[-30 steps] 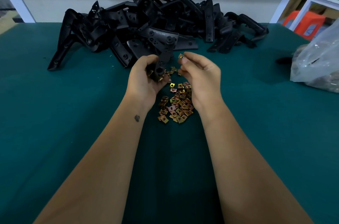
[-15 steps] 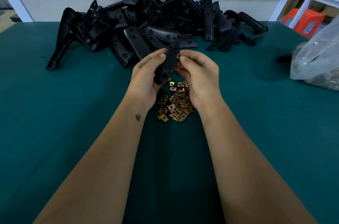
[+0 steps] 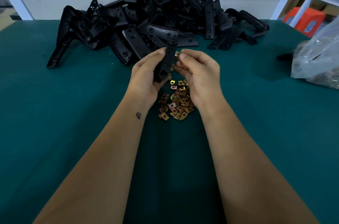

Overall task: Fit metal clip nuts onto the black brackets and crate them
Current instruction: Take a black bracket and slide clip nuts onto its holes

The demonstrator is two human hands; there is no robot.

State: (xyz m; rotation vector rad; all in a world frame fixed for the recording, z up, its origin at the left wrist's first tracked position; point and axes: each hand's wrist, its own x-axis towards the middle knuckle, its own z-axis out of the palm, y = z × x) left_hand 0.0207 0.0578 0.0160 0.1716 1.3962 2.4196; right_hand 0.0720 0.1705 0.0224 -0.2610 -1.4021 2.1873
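Bracket (image 3: pixel 167 62) in left hand (image 3: pixel 146 75); right hand (image 3: pixel 200 75) seemingly pinches clip nut (image 3: pixel 177 53).

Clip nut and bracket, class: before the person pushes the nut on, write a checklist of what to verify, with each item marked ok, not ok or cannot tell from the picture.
1. Bracket held firmly: ok, the left hand grips it upright above the table.
2. Clip nut in hand: ok, the right hand pinches it at the fingertips.
3. Nut at the bracket's edge: ok, it sits right beside the upper part.
4. Nut's open side facing the bracket: cannot tell, too small.
5. Nut lined up with a hole: cannot tell.
6. Spare nuts within reach: ok, the pile of clip nuts lies below the hands.
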